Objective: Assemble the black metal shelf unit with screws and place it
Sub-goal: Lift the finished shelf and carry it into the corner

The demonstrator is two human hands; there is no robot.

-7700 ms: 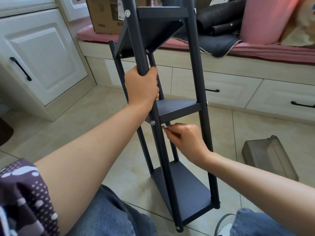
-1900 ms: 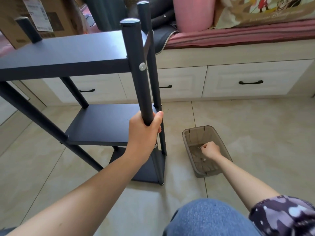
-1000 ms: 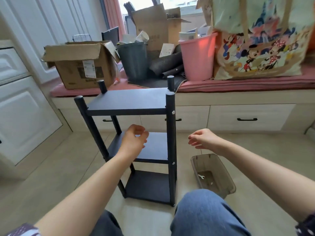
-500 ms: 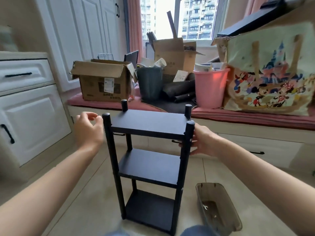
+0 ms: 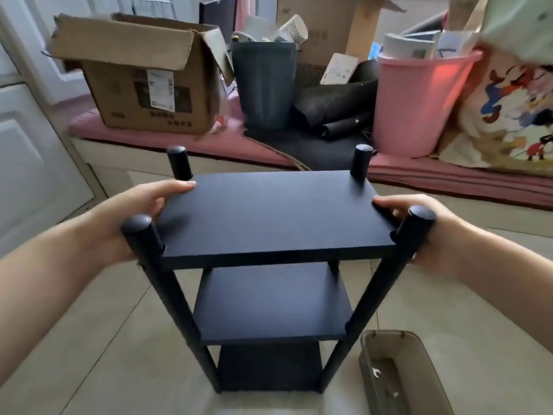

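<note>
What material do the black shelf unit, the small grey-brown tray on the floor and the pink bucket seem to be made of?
The black three-tier shelf unit looks like matte painted metal, as the task says, though its flat boards alone could pass for coated wood. The grey-brown tray seems to be translucent plastic: light passes through its walls. The pink bucket looks like smooth, thin plastic that glows where light hits it.

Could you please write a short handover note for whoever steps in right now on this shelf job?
Left hand: grips the left edge of the top board, thumb on top.
Right hand: grips the right edge, fingers curled over it.
Black shelf unit: upright on the tiled floor, three boards between four posts, looks fully assembled.
Grey plastic bin: on the floor by its right front post, a small wrench lying inside.
Done: assembly, as far as visible.
Left: carry the shelf to its spot and set it down.
</note>
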